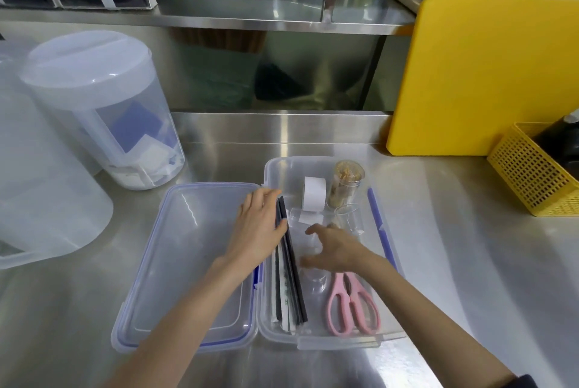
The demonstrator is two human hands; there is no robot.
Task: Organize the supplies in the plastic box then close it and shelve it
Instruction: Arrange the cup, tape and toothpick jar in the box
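Plastic box (316, 165) open on steel counter (470, 262), centre-near. Its lid (188, 262) lies flat just left of it, touching along the shared edge.

Left hand (258, 231) at the box's left wall, fingers curled round the far end of the black straws (293, 278). Thumb on the right side of the bundle, other fingers on the left, so it has hold of them. Straws run near-far along the left side of the box; a white wrapped item lies w/ them, can't tell what.

Right hand (333, 248) mid-box, palm down, fingers spread loosely, thumb apart. Sits over clear plastic bits; can't tell if it's gripping anything.

In box: white tape roll (314, 193) far-centre, upright on edge. Toothpick jar (344, 185) just right of it, far-right corner. Clear cup (349, 215) near side of jar. Pink scissors (352, 304) near-right, handles toward the near wall, blades under right wrist.

Outside: lidded translucent container (100, 105) far-left w/ blue and white paper inside. Yellow cutting board (488, 74) standing far-right, yellow basket (539, 168) near side of it.
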